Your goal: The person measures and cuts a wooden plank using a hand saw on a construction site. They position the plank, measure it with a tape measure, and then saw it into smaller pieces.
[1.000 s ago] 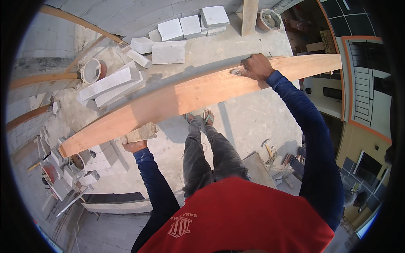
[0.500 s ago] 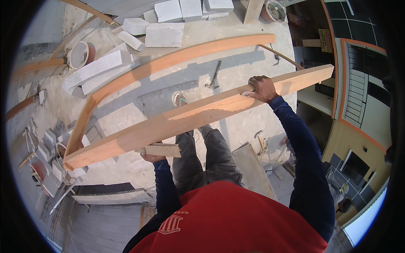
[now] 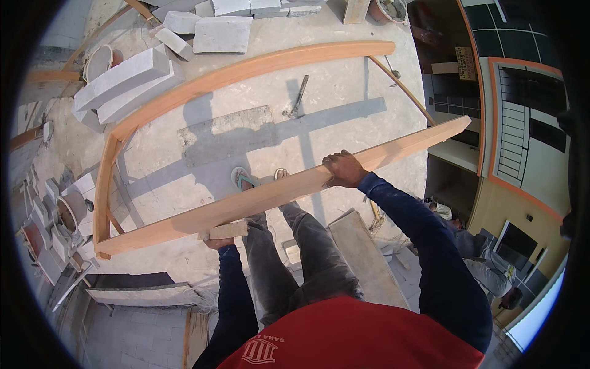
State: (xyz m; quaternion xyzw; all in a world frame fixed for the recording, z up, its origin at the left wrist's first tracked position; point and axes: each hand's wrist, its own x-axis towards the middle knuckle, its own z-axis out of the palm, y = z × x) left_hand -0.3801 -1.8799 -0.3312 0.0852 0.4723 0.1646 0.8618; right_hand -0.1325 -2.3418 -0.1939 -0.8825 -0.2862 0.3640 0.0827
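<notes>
A long wooden plank (image 3: pixel 264 192) slants across in front of me, one of its ends low at the left and the other raised at the right. My right hand (image 3: pixel 345 170) is closed over its upper edge, right of the middle. Against the plank's lower edge, my left hand (image 3: pixel 219 242) is closed on a short wood block (image 3: pixel 227 231); some of its fingers are hidden. At the far left the plank meets the side piece of a wooden frame (image 3: pixel 104 184). The long far piece (image 3: pixel 246 69) of that frame lies beyond. A hammer (image 3: pixel 298 98) rests on the floor past the plank.
White blocks (image 3: pixel 222 34) lie at the back, with longer ones (image 3: pixel 126 80) at the left. Buckets stand near the back right (image 3: pixel 387 11) and left (image 3: pixel 69 210). A thin wood strip (image 3: pixel 402 89) slants at the right. A co-worker (image 3: pixel 485 258) bends at the right, near a board (image 3: pixel 365 258).
My right hand is now nearer the plank's middle, and the plank's right end sits lower. My left hand keeps the short block. More of the co-worker shows at the right.
</notes>
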